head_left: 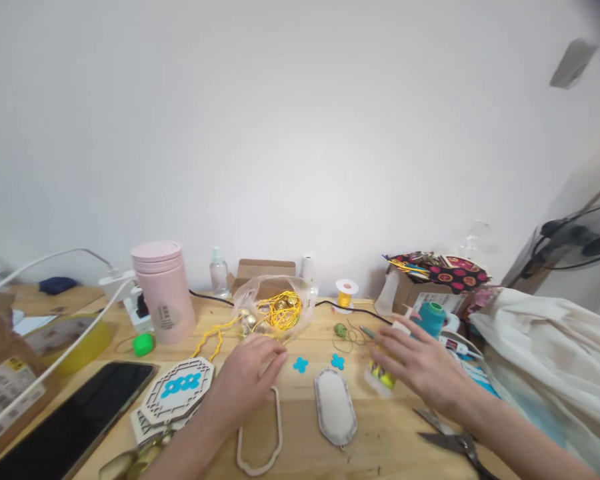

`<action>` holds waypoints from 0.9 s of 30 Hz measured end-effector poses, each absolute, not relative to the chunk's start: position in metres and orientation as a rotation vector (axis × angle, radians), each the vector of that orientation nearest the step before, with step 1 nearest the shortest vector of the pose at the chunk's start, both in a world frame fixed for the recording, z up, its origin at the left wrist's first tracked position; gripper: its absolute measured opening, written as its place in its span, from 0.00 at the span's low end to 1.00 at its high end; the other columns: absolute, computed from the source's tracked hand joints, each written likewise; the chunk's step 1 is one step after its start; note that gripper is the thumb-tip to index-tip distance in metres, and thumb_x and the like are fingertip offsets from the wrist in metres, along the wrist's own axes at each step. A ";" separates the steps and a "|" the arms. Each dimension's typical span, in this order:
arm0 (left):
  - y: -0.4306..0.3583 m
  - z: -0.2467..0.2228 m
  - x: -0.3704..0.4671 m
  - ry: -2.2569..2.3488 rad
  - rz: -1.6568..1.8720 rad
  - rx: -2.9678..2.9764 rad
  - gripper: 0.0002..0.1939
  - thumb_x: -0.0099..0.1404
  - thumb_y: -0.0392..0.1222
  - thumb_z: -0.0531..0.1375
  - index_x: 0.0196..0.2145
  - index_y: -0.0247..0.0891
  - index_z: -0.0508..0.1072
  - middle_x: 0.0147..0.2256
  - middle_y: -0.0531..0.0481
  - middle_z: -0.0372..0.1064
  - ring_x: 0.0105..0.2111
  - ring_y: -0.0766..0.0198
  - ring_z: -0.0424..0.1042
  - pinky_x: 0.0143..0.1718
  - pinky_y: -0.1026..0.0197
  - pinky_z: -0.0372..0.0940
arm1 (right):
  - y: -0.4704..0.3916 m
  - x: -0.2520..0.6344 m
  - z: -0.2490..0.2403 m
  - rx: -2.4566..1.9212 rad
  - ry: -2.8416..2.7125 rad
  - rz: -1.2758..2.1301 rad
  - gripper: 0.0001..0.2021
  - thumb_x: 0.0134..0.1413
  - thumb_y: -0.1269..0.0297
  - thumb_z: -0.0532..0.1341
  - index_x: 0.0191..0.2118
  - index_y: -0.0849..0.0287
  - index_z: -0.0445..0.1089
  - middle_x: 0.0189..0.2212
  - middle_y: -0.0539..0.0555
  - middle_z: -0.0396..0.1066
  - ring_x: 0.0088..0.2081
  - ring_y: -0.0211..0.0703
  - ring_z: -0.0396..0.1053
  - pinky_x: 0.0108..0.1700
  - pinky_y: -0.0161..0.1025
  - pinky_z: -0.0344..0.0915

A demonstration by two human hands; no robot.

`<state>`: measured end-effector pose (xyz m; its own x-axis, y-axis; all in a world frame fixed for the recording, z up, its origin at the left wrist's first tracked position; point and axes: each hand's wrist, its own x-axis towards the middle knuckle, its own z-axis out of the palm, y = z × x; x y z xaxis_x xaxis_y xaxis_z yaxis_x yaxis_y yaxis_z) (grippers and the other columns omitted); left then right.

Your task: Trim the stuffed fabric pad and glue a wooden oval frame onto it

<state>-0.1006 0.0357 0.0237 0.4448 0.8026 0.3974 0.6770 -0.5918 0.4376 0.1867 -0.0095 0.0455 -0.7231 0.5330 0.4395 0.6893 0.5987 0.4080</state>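
My right hand (420,363) is wrapped round a small clear bottle with a yellow label (383,375), which leans a little on the table; it looks like a glue bottle. My left hand (253,373) is over the upper end of a thin wooden frame (279,427), fingers loosely bent, with nothing visible in them. An elongated pendant plate with a white face and mottled rim (336,407) lies between my hands. Above it are two blue flower-shaped pieces (301,365). Left of my left hand, an octagonal lattice plate (180,390) carries more blue pieces.
A black phone (75,417), pink canister (164,293) and green cap (143,344) stand left. Behind are a plastic bag of yellow cord and bells (280,310) and a yellow thread spool (346,293). Scissors (455,440), teal thread (433,319) and white cloth (550,347) lie right.
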 end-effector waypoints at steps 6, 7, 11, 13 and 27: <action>0.028 0.015 -0.091 1.173 0.874 2.489 0.11 0.62 0.40 0.50 0.33 0.40 0.72 0.33 0.49 0.72 0.36 0.60 0.68 0.39 0.56 0.64 | -0.029 0.174 0.044 -0.503 -2.520 -0.999 0.15 0.59 0.72 0.46 0.37 0.60 0.70 0.38 0.51 0.73 0.47 0.42 0.65 0.56 0.43 0.50; 0.027 0.013 -0.090 1.153 0.871 2.489 0.11 0.61 0.40 0.50 0.33 0.41 0.72 0.33 0.49 0.72 0.36 0.60 0.68 0.39 0.56 0.64 | -0.030 0.172 0.042 -0.491 -2.497 -0.993 0.14 0.58 0.72 0.47 0.37 0.60 0.70 0.38 0.51 0.73 0.47 0.42 0.65 0.56 0.42 0.51; 0.024 0.011 -0.084 1.116 0.898 2.410 0.10 0.60 0.42 0.52 0.36 0.41 0.72 0.36 0.48 0.72 0.39 0.59 0.68 0.43 0.54 0.62 | -0.028 0.166 0.034 -0.457 -2.452 -0.909 0.13 0.58 0.72 0.48 0.37 0.59 0.71 0.38 0.51 0.74 0.48 0.42 0.65 0.56 0.41 0.52; 0.024 0.017 -0.075 1.106 0.938 2.270 0.12 0.58 0.44 0.55 0.38 0.40 0.71 0.39 0.47 0.71 0.40 0.58 0.67 0.45 0.52 0.61 | -0.027 0.161 0.034 -0.444 -2.451 -0.853 0.12 0.57 0.71 0.50 0.37 0.59 0.71 0.38 0.51 0.74 0.48 0.42 0.65 0.56 0.41 0.52; 0.038 0.038 -0.012 0.807 0.768 1.610 0.17 0.54 0.49 0.58 0.34 0.31 0.74 0.30 0.46 0.73 0.28 0.64 0.69 0.29 0.63 0.63 | -0.031 0.135 0.036 -0.439 -2.314 -0.565 0.10 0.57 0.68 0.53 0.32 0.56 0.71 0.33 0.45 0.75 0.43 0.33 0.68 0.56 0.32 0.53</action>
